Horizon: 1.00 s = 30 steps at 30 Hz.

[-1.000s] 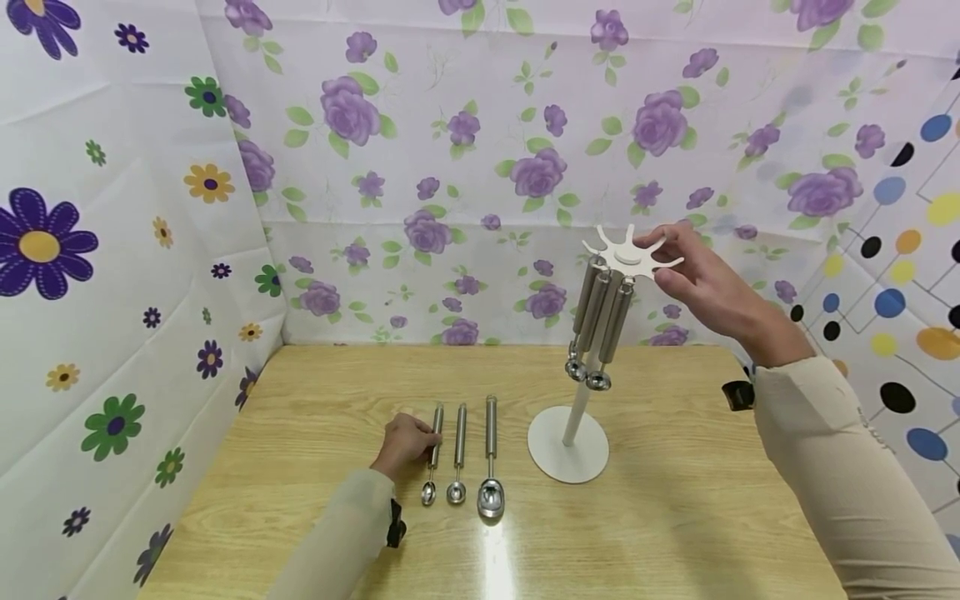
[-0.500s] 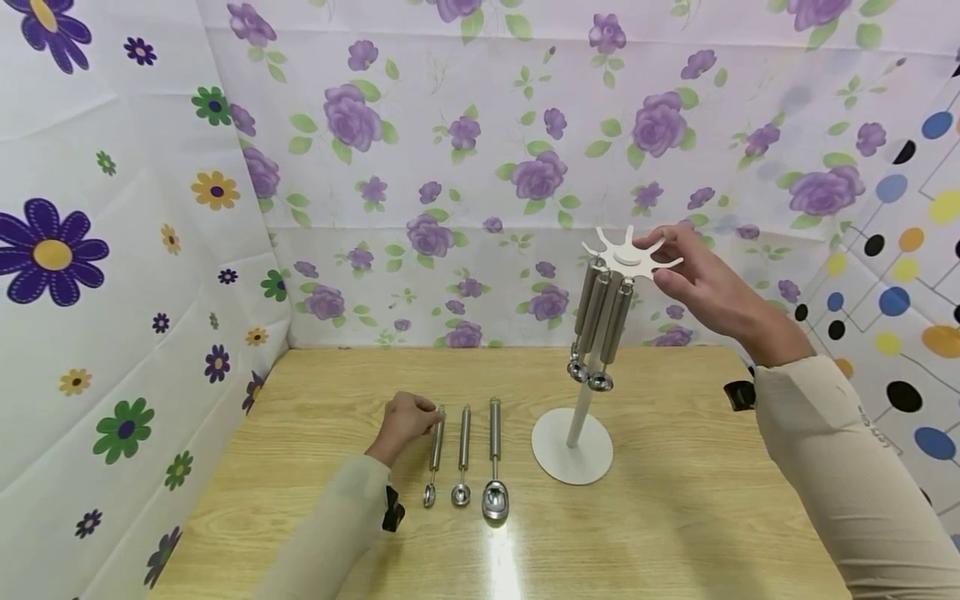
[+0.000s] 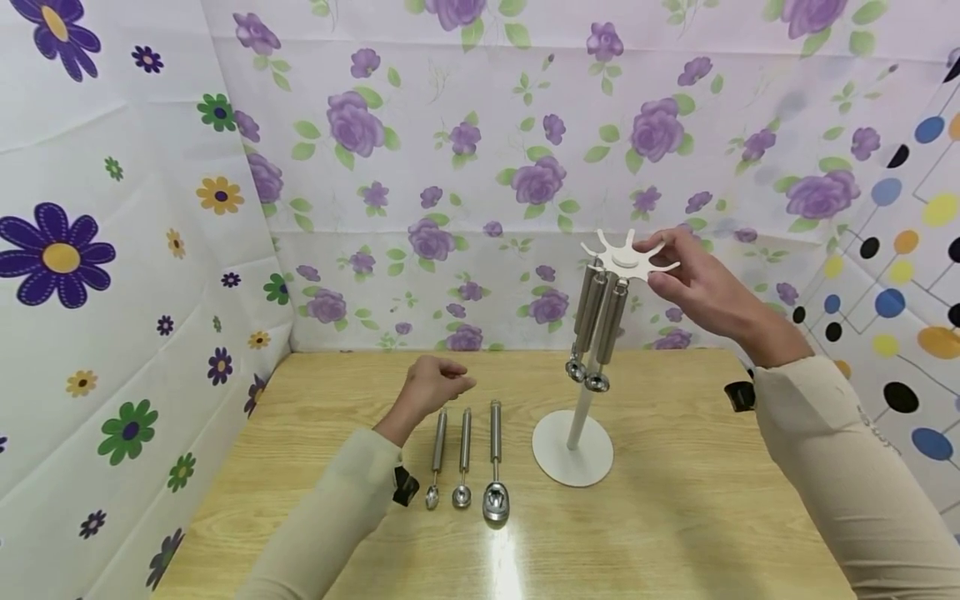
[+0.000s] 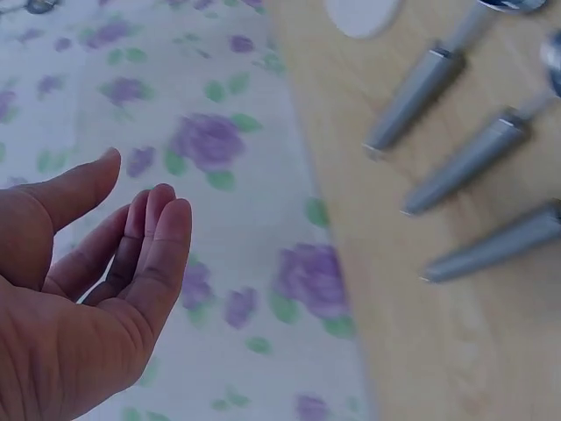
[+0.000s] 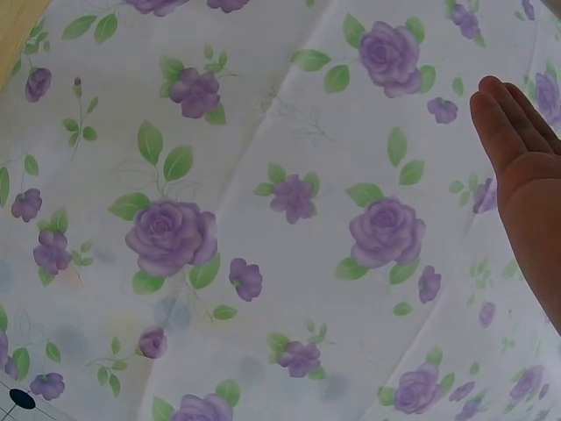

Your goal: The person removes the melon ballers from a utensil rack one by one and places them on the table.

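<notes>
My left hand [image 3: 435, 385] hovers over the table with fingers loosely bent and nothing between them, also in the left wrist view. Just below it lie three steel tools in a row: a small-headed scoop [image 3: 438, 446], a round-bowled scoop [image 3: 465, 442] and a larger ice cream scoop [image 3: 496, 437]. At the right, a white utensil stand [image 3: 573, 448] with a pronged top carries several metal-handled utensils [image 3: 613, 321]. My right hand [image 3: 701, 283] holds the edge of that top, thumb in front and fingers behind. In the right wrist view, the stand is out of sight.
The wooden table [image 3: 675, 475] runs back to a wall of purple-flowered cloth [image 3: 480, 250]. Patterned cloths hang at both sides. A black strap piece [image 3: 741, 396] sits at my right cuff, and another [image 3: 406, 486] at the left.
My left hand has let go of the leftmost scoop and moved up and to the right, off the handles. The right hand stays at the stand's top.
</notes>
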### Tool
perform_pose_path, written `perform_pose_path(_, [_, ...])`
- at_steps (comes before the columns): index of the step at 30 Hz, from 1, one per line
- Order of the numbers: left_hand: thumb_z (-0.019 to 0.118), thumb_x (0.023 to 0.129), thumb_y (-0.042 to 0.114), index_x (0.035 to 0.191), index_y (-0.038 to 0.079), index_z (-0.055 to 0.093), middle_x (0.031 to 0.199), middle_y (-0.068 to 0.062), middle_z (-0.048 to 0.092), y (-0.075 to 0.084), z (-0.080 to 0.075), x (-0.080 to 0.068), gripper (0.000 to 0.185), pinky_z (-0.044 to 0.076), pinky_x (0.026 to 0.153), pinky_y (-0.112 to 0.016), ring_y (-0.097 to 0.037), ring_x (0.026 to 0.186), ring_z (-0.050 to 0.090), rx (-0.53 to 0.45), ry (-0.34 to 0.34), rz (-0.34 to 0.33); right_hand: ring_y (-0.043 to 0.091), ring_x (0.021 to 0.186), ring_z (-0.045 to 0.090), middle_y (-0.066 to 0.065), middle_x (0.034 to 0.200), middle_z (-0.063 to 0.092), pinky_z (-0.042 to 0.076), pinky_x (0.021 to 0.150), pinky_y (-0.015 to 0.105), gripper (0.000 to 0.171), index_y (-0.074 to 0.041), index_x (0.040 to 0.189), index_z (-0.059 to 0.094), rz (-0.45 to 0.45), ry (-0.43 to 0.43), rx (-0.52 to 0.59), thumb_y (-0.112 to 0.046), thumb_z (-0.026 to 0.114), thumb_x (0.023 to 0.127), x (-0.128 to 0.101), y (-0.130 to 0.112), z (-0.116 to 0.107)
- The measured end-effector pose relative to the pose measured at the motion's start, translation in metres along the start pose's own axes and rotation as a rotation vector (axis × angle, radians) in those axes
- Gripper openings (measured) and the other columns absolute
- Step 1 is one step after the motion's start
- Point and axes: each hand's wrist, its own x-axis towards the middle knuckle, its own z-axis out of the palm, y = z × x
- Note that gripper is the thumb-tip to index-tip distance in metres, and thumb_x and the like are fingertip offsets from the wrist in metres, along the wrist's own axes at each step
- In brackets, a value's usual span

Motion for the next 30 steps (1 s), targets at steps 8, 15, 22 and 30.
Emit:
perform_pose_path(8, [0.076,0.092,0.019,0.119,0.004,0.072,0.109,-0.008,0.069,0.052,0.001,0.003,0.031,0.059,0.080,-0.034,-0.025,0.095,0.069,-0.042,-0.062,0.075,0.041,0.127,0.041,0.019,0.153,0.035,0.037,0.098,0.060,0.060,-0.016,0.157,0.028,-0.026,-0.049,-0.015,-0.040,0.045,0.105,0.006,-0.008,-0.008])
perform_pose_path(15, [0.074,0.093,0.018,0.119,0.003,0.072,0.109,-0.009,0.070,0.092,0.007,0.002,0.030,0.059,0.081,-0.032,-0.022,0.096,0.068,-0.077,-0.123,0.160,0.042,0.129,0.038,0.014,0.157,0.032,0.029,0.100,0.069,0.059,-0.021,0.159,0.028,-0.035,-0.065,-0.070,-0.033,0.047,0.105,0.011,-0.013,-0.008])
perform_pose_path(22, [0.073,0.094,0.018,0.121,0.005,0.072,0.112,-0.008,0.070,0.117,0.013,0.005,0.030,0.058,0.083,-0.033,-0.024,0.100,0.068,-0.134,-0.129,0.190,0.037,0.139,0.034,0.006,0.160,0.032,0.026,0.109,0.065,0.054,-0.020,0.157,0.034,-0.059,-0.062,-0.085,-0.024,0.048,0.105,0.015,-0.008,-0.007])
perform_pose_path(30, [0.073,0.094,0.020,0.123,0.008,0.072,0.114,-0.005,0.070,0.132,0.019,0.006,0.031,0.057,0.088,-0.033,-0.019,0.102,0.067,-0.182,-0.177,0.215,0.037,0.141,0.032,0.008,0.159,0.033,0.026,0.109,0.065,0.054,-0.018,0.157,0.033,-0.059,-0.063,-0.065,-0.022,0.046,0.105,0.018,-0.004,-0.008])
